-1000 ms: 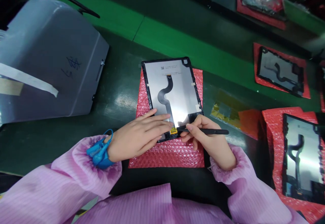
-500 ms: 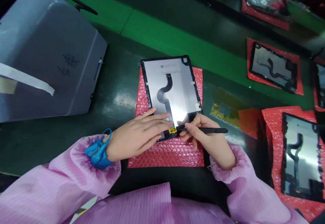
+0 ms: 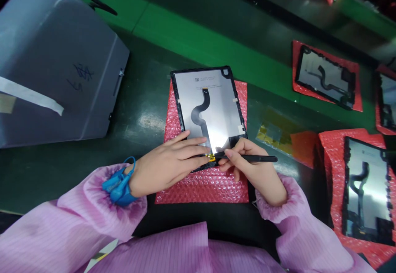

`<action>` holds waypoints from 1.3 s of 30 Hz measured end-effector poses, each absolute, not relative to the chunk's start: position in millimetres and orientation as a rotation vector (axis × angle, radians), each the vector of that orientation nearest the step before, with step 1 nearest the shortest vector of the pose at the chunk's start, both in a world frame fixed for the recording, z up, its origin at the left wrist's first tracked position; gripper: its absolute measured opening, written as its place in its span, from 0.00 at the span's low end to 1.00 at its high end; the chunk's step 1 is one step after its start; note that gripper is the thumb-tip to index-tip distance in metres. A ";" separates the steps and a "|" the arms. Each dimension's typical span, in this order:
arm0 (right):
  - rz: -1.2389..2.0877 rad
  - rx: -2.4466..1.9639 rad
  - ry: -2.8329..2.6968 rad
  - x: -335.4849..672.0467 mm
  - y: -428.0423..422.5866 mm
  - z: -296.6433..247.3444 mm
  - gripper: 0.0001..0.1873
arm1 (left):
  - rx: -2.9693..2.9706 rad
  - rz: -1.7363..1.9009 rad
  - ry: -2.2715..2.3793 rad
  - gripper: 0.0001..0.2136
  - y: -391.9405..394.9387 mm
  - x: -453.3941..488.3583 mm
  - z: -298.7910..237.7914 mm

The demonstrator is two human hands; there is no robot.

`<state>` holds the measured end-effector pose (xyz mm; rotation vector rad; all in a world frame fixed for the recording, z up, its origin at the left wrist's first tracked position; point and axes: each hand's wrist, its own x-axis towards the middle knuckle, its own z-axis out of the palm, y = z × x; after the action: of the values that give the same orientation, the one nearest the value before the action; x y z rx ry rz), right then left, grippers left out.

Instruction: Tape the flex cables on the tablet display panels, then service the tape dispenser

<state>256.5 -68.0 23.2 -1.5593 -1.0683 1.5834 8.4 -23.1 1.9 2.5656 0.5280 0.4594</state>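
One hand, the left hand (image 3: 163, 165), lies flat with fingers extended, gripping nothing; the right hand (image 3: 252, 168) pinches a black tool (image 3: 262, 158), best kept low and light at the yellow tape (image 3: 212, 158). Beneath, on red bubble wrap (image 3: 201, 189), the display panel (image 3: 219, 112) points its long axis away, far end leaning left.

The sleeved left forearm (image 3: 93, 207) and right forearm (image 3: 305, 223) are angled inward from the lower corners. The left hand (image 3: 165, 163) is laid palm down, its fingers extended rightward and slightly parted, the thumb held apart. The right hand (image 3: 252, 170) is turned inward, its thumb and forefinger set in a pen-like pinch, the remaining fingers curled beneath.
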 end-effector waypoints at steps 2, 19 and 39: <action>1.551 -1.581 -1.089 257.4 -68.5 24.5 0.20 | 2.613 0.465 0.539 0.17 -24.5 8.8 1.6; 0.216 -1.014 -2.554 261.4 -98.2 5.1 0.12 | 1.745 0.759 0.986 0.12 -73.0 -48.2 21.9; 0.142 -0.964 -2.485 259.8 -94.2 0.3 0.08 | 0.690 1.778 1.354 0.21 -91.8 -150.2 56.8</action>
<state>259.8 -94.2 0.3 -0.9641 -2.4849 0.1418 -150.2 -91.8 56.8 0.6895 1.3544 1.7778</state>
